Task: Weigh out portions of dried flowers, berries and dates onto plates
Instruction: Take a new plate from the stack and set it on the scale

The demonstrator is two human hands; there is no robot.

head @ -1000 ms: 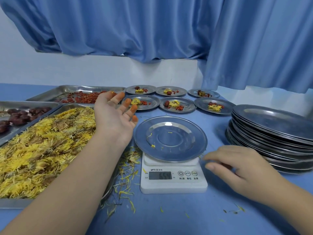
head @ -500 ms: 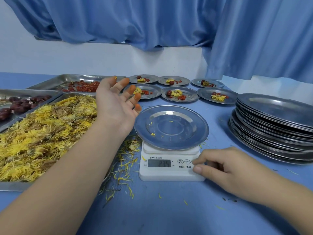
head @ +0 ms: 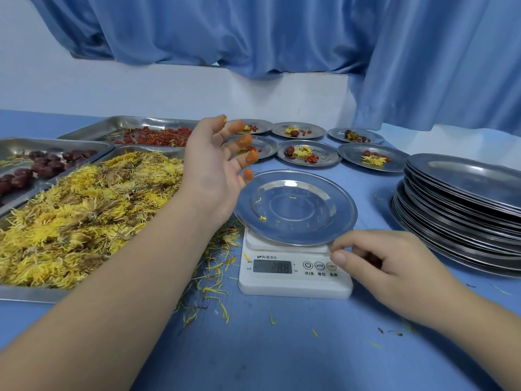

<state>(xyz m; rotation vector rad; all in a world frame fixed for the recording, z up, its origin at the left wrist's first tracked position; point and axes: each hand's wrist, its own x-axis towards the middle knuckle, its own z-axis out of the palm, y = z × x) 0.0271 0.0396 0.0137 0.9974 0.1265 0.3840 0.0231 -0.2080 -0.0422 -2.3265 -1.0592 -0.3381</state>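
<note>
A steel plate [head: 324,221] with a few yellow petals sits on a white digital scale [head: 293,283] in the middle of the blue table. My right hand [head: 377,263] rests at the scale's right front corner, thumb on a button, holding nothing. My left hand [head: 217,167] hovers open, palm up, left of the plate, its fingertips stained orange. Under that arm lies a tray of dried yellow flowers [head: 84,210]. Behind it are a tray of red berries [head: 158,136] and a tray of dark dates [head: 33,167].
Several filled plates [head: 307,153] with flowers, berries and dates stand in two rows at the back. A tall stack of steel plates [head: 462,210] fills the right side. Loose petals [head: 214,289] litter the table left of the scale. Blue curtains hang behind.
My right hand slid from beside the scale onto its right corner and buttons. The left hand stayed raised and open. The scale's reading changed.
</note>
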